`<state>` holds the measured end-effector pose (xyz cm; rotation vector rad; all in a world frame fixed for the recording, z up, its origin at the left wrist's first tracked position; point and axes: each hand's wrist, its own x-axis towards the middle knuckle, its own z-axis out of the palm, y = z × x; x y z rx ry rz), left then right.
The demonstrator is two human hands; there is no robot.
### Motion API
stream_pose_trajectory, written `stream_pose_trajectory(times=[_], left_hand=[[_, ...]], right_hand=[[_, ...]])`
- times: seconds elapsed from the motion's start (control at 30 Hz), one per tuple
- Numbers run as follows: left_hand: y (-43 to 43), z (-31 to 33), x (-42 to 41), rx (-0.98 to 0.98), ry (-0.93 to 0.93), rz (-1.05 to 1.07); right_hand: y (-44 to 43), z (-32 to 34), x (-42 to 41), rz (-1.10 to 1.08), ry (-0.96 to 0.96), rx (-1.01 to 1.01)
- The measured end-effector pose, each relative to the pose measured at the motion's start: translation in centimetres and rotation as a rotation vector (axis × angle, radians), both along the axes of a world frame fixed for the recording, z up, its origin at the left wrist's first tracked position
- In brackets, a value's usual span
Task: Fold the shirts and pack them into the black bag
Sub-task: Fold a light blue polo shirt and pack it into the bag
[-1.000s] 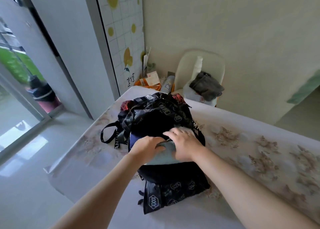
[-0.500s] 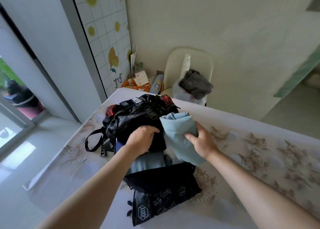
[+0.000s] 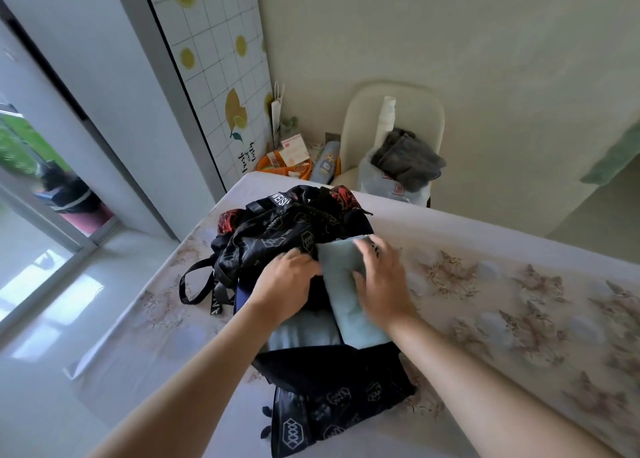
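- On the table point(image 3: 485, 249): black bag point(image 3: 294, 229) lies on its back, mouth open.
- In that mouth: lower shirt point(image 3: 301, 331), pale blue and folded, sits inside. The top shirt point(image 3: 343, 284), same colour and folded, lies over the right side, partly in.
- Progress, my read: late packing. Remaining: seat the top shirt, close the bag.
- Left hand point(image 3: 284, 284): grip closed, fingers curled into the bag's flap, holding the opening wide.
- Right hand point(image 3: 384, 284): grip open, fingers extended, palm flat on the top shirt. Pressing, not clasping; fingertips blurred.
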<state>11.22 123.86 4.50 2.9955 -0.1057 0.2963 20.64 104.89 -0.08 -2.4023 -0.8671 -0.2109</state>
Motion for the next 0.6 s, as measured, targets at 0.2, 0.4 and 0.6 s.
stream_pose_trajectory(times=[0.2, 0.4, 0.6], left_hand=[[0.0, 0.7, 5.7, 0.324, 0.052, 0.014], [2.0, 0.0, 6.1, 0.261, 0.136, 0.044], [-0.3, -0.4, -1.4, -0.166, -0.248, 0.076]], right_hand=[[0.6, -0.4, -1.0, -0.09, 0.52, 0.176], [-0.2, 0.7, 1.8, -0.19, 0.955, 0.245], [-1.0, 2.2, 1.8, 0.118, 0.771, 0.09]])
